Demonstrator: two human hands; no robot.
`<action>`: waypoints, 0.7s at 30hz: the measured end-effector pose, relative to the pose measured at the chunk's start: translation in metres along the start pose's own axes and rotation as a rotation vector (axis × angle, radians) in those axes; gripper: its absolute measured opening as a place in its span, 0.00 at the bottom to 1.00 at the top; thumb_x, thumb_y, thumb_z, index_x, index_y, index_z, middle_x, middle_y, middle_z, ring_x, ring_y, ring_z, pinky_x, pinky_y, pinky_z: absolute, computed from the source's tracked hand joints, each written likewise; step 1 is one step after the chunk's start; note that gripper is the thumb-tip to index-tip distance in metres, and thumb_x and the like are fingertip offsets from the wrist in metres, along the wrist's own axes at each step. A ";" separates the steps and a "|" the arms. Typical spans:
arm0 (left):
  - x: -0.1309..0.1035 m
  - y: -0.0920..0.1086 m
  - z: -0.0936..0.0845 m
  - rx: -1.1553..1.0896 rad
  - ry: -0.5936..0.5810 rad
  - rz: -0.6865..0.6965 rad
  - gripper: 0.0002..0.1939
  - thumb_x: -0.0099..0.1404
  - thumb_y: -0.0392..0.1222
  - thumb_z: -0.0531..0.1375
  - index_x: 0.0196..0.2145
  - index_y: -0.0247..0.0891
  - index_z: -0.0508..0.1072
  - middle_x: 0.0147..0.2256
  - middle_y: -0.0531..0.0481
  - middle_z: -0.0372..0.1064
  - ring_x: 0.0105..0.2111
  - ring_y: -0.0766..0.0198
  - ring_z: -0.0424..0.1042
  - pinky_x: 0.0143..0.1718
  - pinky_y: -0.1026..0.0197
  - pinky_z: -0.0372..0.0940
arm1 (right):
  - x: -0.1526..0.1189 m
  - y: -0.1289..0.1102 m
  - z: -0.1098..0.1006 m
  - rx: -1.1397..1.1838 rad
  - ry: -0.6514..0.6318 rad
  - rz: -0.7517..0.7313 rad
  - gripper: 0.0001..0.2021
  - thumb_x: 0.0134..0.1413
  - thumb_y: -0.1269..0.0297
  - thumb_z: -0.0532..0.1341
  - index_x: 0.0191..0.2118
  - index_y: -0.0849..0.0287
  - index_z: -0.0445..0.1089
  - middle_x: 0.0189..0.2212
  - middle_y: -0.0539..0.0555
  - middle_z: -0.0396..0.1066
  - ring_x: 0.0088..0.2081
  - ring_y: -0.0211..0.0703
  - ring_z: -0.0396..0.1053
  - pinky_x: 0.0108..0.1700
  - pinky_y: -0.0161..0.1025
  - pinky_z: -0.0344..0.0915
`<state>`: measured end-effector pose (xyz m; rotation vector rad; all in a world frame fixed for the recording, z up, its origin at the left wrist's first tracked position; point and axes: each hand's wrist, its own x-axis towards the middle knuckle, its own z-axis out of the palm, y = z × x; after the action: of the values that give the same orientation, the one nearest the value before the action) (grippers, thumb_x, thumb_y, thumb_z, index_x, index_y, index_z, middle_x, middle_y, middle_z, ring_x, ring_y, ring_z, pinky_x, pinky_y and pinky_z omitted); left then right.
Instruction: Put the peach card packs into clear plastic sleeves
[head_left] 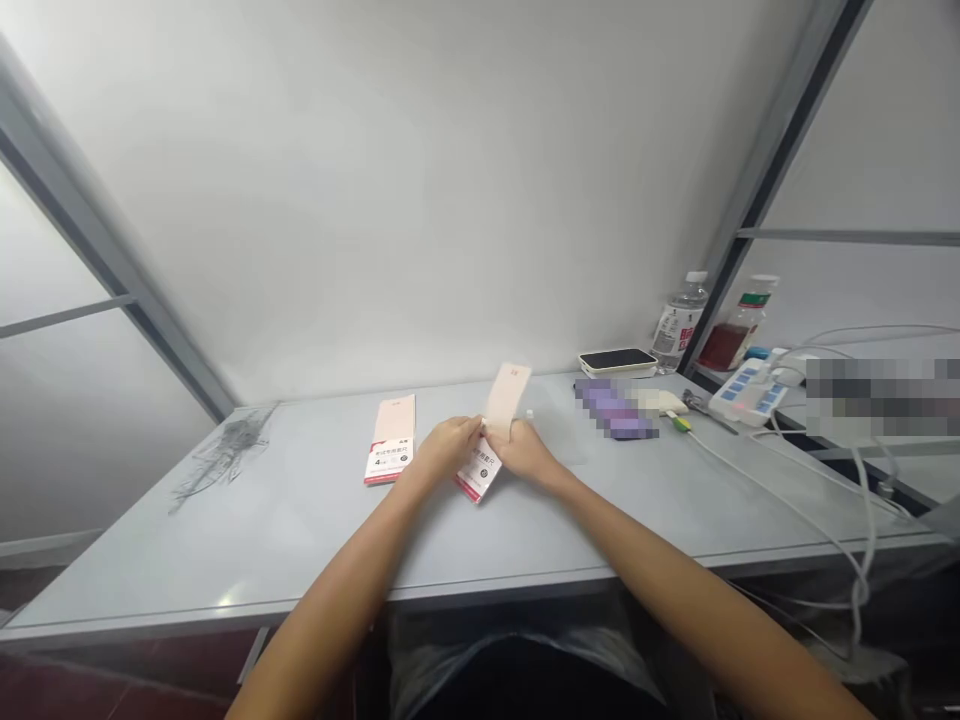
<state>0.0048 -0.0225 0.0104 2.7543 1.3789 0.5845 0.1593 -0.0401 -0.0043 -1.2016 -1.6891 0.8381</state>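
Note:
Both hands meet over the middle of the desk, near the wall. My left hand [452, 445] is closed, its fingertips pinching the left edge of a flat ruler set packet [478, 472] with a white and red label. From the other side my right hand [527, 455] is closed on the same packet, thumb towards the left fingers. A pale pink strip [508, 392] sticks up above the hands; whether it is loose from the packet I cannot tell. To the left lies a stack of similar pink packets [391, 440], apart from the hands.
On the desk's right are a purple item [615, 408], blurred, a phone [619, 362], a water bottle [680, 322], a jar of red liquid [739, 325] and a power strip [750, 388] with white cables [780, 500]. Dark scribble-like marks [232, 445] show at left.

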 end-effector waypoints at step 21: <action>0.001 -0.001 -0.001 -0.369 0.245 -0.366 0.16 0.63 0.45 0.48 0.26 0.38 0.70 0.22 0.50 0.68 0.22 0.67 0.65 0.25 0.64 0.56 | -0.004 -0.006 0.011 -0.066 -0.058 -0.100 0.12 0.56 0.65 0.51 0.38 0.59 0.71 0.33 0.56 0.74 0.35 0.45 0.71 0.36 0.38 0.64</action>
<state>0.0041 -0.0207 0.0110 2.1335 1.5764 1.0502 0.1474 -0.0458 -0.0049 -1.1365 -1.8206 0.7677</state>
